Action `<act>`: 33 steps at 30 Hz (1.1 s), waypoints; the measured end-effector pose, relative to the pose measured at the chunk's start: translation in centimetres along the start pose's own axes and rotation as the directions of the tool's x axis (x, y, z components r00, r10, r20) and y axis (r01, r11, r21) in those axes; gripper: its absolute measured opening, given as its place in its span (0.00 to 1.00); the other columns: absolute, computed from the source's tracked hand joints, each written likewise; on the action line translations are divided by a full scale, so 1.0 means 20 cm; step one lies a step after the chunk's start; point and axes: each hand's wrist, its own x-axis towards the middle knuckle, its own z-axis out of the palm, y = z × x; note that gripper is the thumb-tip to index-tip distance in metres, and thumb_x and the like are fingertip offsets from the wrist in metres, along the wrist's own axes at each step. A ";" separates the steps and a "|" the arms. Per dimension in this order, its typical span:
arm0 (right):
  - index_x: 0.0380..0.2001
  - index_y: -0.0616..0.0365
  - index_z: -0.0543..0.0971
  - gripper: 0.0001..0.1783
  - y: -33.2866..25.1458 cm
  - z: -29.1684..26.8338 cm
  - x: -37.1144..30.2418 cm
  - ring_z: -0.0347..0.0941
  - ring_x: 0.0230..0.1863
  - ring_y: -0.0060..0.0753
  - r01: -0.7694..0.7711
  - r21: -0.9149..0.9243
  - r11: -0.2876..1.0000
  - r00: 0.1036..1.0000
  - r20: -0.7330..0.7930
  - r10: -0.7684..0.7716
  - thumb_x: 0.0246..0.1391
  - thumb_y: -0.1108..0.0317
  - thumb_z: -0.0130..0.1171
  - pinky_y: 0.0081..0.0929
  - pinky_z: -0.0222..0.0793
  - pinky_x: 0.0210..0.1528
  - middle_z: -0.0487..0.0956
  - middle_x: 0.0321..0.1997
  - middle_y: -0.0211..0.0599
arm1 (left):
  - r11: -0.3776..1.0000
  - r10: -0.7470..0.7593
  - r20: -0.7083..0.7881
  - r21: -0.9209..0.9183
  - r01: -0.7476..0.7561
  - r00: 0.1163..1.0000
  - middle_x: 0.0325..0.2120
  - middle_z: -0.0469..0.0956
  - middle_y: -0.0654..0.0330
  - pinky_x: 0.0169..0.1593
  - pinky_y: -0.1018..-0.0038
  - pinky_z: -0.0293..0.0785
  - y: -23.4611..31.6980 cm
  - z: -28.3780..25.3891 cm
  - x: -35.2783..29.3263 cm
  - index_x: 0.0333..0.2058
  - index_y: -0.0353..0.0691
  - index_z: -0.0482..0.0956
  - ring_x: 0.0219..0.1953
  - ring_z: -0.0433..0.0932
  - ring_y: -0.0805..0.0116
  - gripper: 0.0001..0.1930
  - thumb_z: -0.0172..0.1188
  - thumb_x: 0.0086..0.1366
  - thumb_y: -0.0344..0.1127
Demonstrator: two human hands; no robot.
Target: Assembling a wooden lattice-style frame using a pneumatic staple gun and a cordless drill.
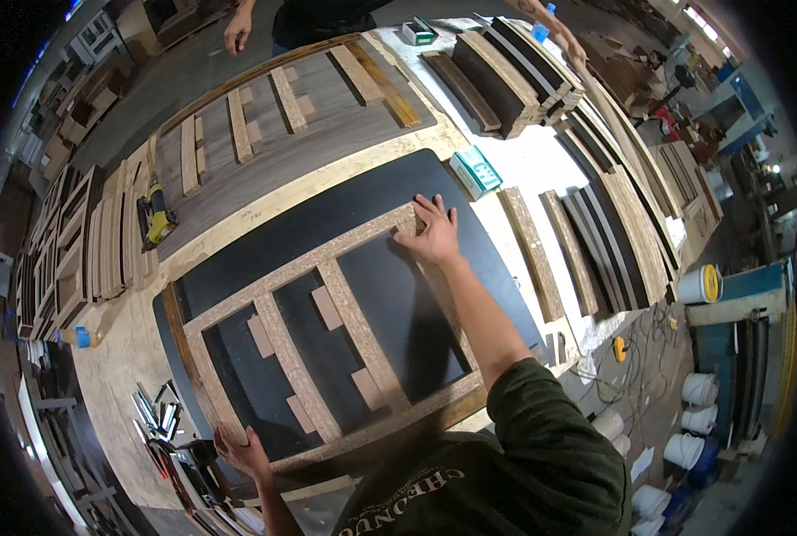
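Note:
A ladder-like particle-board frame (pixel 298 362) lies on a black panel (pixel 371 183) with rounded corners. Two inner slats cross the frame, and small pinkish blocks (pixel 327 306) sit against their sides. My right hand (pixel 434 234) grips the frame's far right corner, thumb on the inner side and fingers spread over the outer edge. At the near left corner, my left hand (pixel 245 454) straddles the frame's end with thumb and fingers. A brown wood strip (pixel 176 322) runs along the panel's left edge, beside the frame.
Beyond lies a grey wood-grain panel (pixel 318 143) with several slats, a yellow-green nail gun (pixel 157 217) at its left. A green-and-white box (pixel 476 171) and stacked board strips (pixel 496 80) stand right. Metal staple strips (pixel 157 411) lie near left. A co-worker's hand (pixel 237 31) shows across the table.

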 end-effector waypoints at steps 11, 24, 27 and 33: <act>0.63 0.41 0.62 0.50 -0.07 -0.06 -0.02 0.41 0.72 0.49 -0.006 -0.077 0.997 0.999 0.047 0.010 0.34 0.40 0.65 0.58 0.29 0.68 0.57 0.69 0.36 | 0.999 0.027 -0.020 0.019 -0.026 0.999 0.54 0.66 0.52 0.56 0.53 0.62 0.01 0.00 0.01 0.55 0.41 0.66 0.56 0.64 0.49 0.35 0.69 0.46 0.31; 0.54 0.40 0.72 0.36 -0.01 -0.03 0.02 0.58 0.62 0.44 0.251 -0.144 0.957 0.964 -0.051 -0.261 0.37 0.47 0.66 0.43 0.53 0.62 0.69 0.59 0.34 | 0.989 -0.043 -0.085 -0.145 0.030 0.995 0.45 0.71 0.45 0.54 0.56 0.64 0.15 -0.08 0.02 0.47 0.34 0.72 0.49 0.69 0.46 0.32 0.69 0.44 0.43; 0.65 0.39 0.58 0.42 0.18 -0.12 0.11 0.47 0.71 0.42 -0.015 -0.064 0.998 0.961 0.274 0.033 0.48 0.48 0.61 0.42 0.44 0.67 0.55 0.70 0.36 | 0.989 0.035 -0.155 -0.135 -0.057 0.987 0.47 0.69 0.47 0.54 0.55 0.62 0.14 -0.06 0.04 0.48 0.35 0.71 0.51 0.67 0.47 0.33 0.69 0.43 0.44; 0.66 0.55 0.54 0.39 0.10 -0.24 -0.42 0.50 0.69 0.42 -0.099 0.853 0.513 0.979 0.175 -0.101 0.58 0.47 0.51 0.40 0.43 0.69 0.54 0.69 0.45 | 0.917 -0.239 -0.473 -0.398 0.036 0.848 0.43 0.73 0.48 0.49 0.61 0.67 -0.22 -0.18 0.03 0.42 0.37 0.75 0.46 0.71 0.48 0.21 0.64 0.50 0.39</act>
